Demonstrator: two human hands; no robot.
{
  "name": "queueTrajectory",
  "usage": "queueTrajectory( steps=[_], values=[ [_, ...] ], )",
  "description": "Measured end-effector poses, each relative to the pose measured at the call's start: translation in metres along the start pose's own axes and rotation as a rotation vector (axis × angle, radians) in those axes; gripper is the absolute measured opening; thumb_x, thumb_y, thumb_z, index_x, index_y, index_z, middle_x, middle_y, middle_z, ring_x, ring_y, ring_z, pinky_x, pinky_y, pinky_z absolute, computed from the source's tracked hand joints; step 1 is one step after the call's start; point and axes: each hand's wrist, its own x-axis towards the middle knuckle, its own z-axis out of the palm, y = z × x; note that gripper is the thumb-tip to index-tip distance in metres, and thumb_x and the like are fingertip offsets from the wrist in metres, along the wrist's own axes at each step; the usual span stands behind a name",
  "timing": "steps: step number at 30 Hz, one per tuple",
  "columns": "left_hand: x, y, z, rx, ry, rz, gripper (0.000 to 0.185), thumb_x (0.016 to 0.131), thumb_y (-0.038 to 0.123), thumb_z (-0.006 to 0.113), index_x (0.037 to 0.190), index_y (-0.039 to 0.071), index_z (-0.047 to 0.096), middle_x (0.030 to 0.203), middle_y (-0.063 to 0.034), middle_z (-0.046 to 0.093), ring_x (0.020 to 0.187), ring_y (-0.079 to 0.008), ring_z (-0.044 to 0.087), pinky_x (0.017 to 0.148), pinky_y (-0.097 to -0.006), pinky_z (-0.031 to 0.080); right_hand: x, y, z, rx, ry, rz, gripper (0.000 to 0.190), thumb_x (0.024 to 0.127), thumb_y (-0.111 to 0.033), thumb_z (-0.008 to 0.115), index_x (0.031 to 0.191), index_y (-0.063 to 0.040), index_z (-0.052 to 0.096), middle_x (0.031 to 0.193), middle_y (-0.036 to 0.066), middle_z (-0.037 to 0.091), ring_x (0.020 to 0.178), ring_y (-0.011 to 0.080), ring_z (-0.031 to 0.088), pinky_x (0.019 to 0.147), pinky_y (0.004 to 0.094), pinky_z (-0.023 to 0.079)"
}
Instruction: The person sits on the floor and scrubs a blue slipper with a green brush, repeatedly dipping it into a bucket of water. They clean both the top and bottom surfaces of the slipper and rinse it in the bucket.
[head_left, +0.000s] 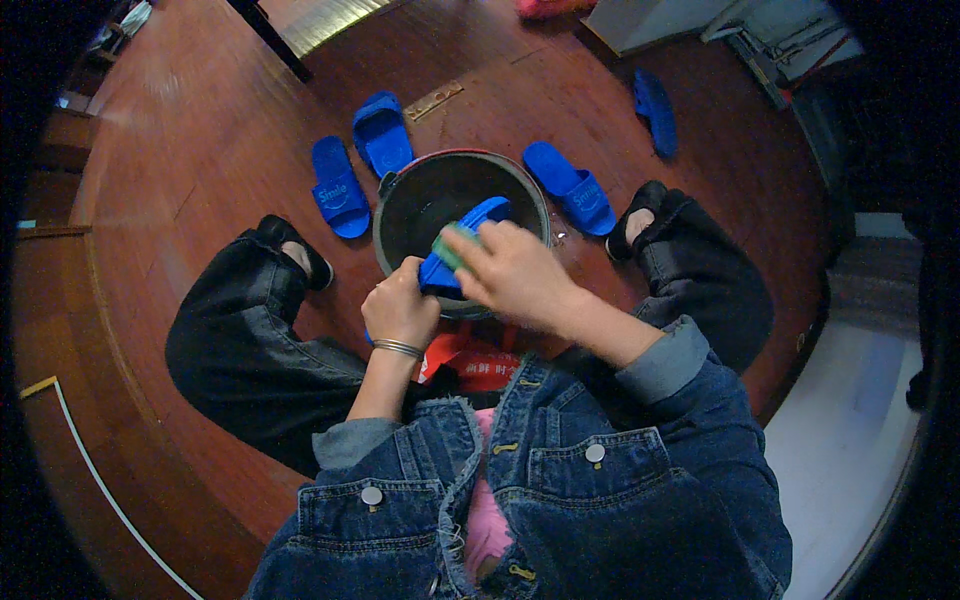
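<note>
My left hand (401, 301) grips one end of a blue slide slipper (491, 210), which is tilted over the mouth of a dark bucket (420, 191). Against the slipper my right hand (517, 274) presses a green scrubbing sponge (452, 246); this hand is slightly blurred. Part of the slipper is hidden behind the sponge and fingers. The bucket stands on the floor between my feet, its inside dark, so I cannot tell how much water it holds.
Blue slippers lie around the bucket: one at left (341, 187), one behind (382, 135), one at right (570, 187). Another blue slipper (655, 112) is farther right, near a white cabinet (652, 22). A red bag (480, 364) bearing writing is below my hands. The floor (225, 150) is reddish wood.
</note>
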Motion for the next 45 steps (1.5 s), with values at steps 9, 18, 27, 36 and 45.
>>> queueTrajectory(
  steps=[9,18,27,36,45],
  values=[
    [0.001,-0.007,0.005,-0.013,0.054,0.024,0.033,0.073,0.014,0.069,0.106,0.017,0.066,0.090,-0.0163,0.073,0.085,-0.0408,0.071,0.072,-0.0533,0.056,0.007,0.032,-0.011,-0.240,0.057,0.195,0.050,0.084,-0.031,0.071,0.127,-0.007,0.062,0.090,0.015,0.062,0.082,0.0331,0.065,0.070,0.0442,0.056],
    [-0.002,-0.005,0.004,0.009,0.014,0.034,0.027,0.077,0.012,0.064,0.103,0.014,0.066,0.093,-0.0154,0.073,0.085,-0.0401,0.071,0.073,-0.0525,0.055,-0.001,-0.006,0.009,0.016,-0.021,0.001,0.051,0.086,-0.029,0.071,0.131,-0.007,0.061,0.090,0.015,0.059,0.083,0.0330,0.063,0.072,0.0433,0.054],
    [0.001,-0.007,0.007,0.013,0.032,0.038,0.034,0.073,0.016,0.071,0.106,0.020,0.064,0.089,-0.0150,0.074,0.084,-0.0419,0.070,0.071,-0.0546,0.056,0.006,0.021,0.007,-0.072,0.033,0.137,0.048,0.092,-0.027,0.066,0.134,-0.005,0.060,0.093,0.017,0.060,0.084,0.0344,0.062,0.075,0.0440,0.054],
    [-0.003,-0.002,0.000,0.012,0.041,0.079,0.024,0.076,0.010,0.065,0.100,0.013,0.064,0.090,-0.0150,0.073,0.084,-0.0399,0.071,0.071,-0.0521,0.056,0.007,0.016,0.006,-0.091,0.028,0.113,0.049,0.091,-0.025,0.068,0.135,-0.006,0.059,0.093,0.016,0.059,0.084,0.0340,0.062,0.074,0.0437,0.054],
    [-0.005,0.000,0.004,0.009,0.045,0.091,0.026,0.076,0.010,0.065,0.101,0.014,0.065,0.091,-0.0142,0.073,0.083,-0.0397,0.071,0.071,-0.0512,0.056,0.003,-0.007,0.015,0.074,-0.050,-0.032,0.053,0.088,-0.026,0.071,0.136,-0.007,0.060,0.092,0.015,0.058,0.085,0.0328,0.060,0.074,0.0425,0.052]
  ],
)
